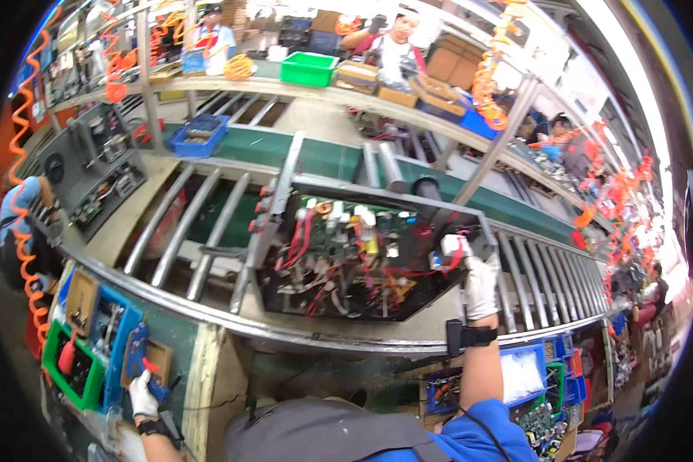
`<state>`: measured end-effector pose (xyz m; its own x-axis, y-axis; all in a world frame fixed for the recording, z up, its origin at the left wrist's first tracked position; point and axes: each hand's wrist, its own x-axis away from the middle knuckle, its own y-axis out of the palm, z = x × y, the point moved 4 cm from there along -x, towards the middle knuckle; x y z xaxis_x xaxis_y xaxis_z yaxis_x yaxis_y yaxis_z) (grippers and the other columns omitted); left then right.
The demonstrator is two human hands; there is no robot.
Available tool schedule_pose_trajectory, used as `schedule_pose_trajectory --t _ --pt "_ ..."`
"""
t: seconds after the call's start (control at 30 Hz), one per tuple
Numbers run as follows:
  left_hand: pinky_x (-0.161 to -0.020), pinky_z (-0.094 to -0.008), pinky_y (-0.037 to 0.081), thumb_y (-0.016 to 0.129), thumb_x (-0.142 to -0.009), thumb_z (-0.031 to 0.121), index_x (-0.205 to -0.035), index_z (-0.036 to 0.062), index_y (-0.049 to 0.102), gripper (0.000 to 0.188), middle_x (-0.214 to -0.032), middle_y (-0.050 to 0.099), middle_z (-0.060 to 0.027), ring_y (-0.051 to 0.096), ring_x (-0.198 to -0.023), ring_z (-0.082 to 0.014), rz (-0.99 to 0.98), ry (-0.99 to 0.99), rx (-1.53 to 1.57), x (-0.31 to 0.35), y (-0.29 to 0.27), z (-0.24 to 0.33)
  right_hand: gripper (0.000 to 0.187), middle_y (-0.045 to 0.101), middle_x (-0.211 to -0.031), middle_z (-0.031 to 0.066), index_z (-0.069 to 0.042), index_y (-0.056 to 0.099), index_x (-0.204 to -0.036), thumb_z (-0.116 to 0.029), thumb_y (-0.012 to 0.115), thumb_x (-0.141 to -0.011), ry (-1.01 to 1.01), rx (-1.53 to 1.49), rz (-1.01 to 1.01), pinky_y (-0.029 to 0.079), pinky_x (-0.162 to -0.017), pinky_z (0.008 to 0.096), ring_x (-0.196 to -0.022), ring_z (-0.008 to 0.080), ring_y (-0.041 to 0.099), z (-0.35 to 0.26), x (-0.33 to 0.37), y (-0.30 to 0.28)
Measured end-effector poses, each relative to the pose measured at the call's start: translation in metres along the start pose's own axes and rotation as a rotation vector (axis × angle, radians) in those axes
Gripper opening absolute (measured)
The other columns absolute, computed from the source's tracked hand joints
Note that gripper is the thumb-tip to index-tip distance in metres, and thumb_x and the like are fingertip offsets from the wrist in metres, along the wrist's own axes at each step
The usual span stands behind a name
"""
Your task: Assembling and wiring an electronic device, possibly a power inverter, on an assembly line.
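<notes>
My left hand (142, 396), in a white glove, is closed round the lower end of a blue hand tool (136, 356) with a red part, beside the bins at the lower left. In front of me an open dark equipment housing (427, 296) lies on the roller line, full of circuit boards and red, white and black wires (366, 239). My right hand (482, 286), also gloved, reaches into the housing's right end. Its fingers are bent in beside a white part (452, 245); what they grip is too blurred to make out.
Steel rollers (550, 281) run on both sides of the housing. A second grey unit (92, 169) stands at the left, near another person. Part bins sit low at left, including a green bin (92, 389), and at right, a blue bin (522, 373). Coiled orange hoses (485, 85) hang above.
</notes>
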<state>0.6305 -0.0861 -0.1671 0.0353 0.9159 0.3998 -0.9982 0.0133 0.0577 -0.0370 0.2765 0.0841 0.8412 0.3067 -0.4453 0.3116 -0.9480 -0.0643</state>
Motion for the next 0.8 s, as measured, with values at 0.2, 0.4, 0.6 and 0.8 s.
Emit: schedule_pose_trajectory --t 0.2,0.4,0.6,0.8 --pt "-0.062 -0.0316 0.049 0.062 -0.087 0.02 -0.086 0.0052 0.062 0.015 -0.078 0.059 -0.0041 0.057 -0.067 -0.016 -0.066 0.255 -0.187 0.026 -0.005 0.018 0.045 0.059 -0.126 0.0096 0.004 0.044 -0.136 -0.016 0.051 -0.097 0.439 -0.683 -0.308 0.045 -0.098 0.0391 -0.111 0.0223 0.057 0.025 0.001 0.018" --pt "-0.071 -0.033 0.054 0.067 -0.084 0.005 -0.125 -0.0065 0.049 0.046 -0.105 0.062 -0.0117 0.062 -0.085 -0.0204 0.079 0.058 0.156 0.01 -0.014 0.0 0.036 0.061 -0.119 0.0092 0.005 0.054 -0.126 -0.017 0.042 -0.1 -0.038 0.22 -0.142 0.049 -0.089 0.0327 -0.103 0.0181 0.059 0.027 -0.005 -0.006" --pt "-0.067 -0.0305 0.053 0.066 -0.084 0.0 -0.127 -0.0072 0.046 0.048 -0.106 0.061 -0.0136 0.061 -0.081 -0.0185 0.084 0.073 0.264 0.015 -0.016 0.003 0.035 0.061 -0.116 0.0092 0.006 0.054 -0.123 -0.017 0.041 -0.1 -0.046 0.217 -0.124 0.048 -0.089 0.032 -0.101 0.0173 0.058 0.019 -0.006 -0.003" --pt "-0.077 -0.0311 0.052 0.069 -0.077 0.003 -0.125 -0.004 0.048 0.052 -0.109 0.059 -0.0137 0.06 -0.089 -0.0227 0.264 0.404 -0.061 0.056 -0.012 0.052 0.034 0.06 -0.114 0.0092 0.006 0.055 -0.119 -0.017 0.04 -0.1 -0.042 0.243 -0.139 0.047 -0.088 0.0313 -0.1 0.0166 0.057 0.024 -0.009 -0.003"
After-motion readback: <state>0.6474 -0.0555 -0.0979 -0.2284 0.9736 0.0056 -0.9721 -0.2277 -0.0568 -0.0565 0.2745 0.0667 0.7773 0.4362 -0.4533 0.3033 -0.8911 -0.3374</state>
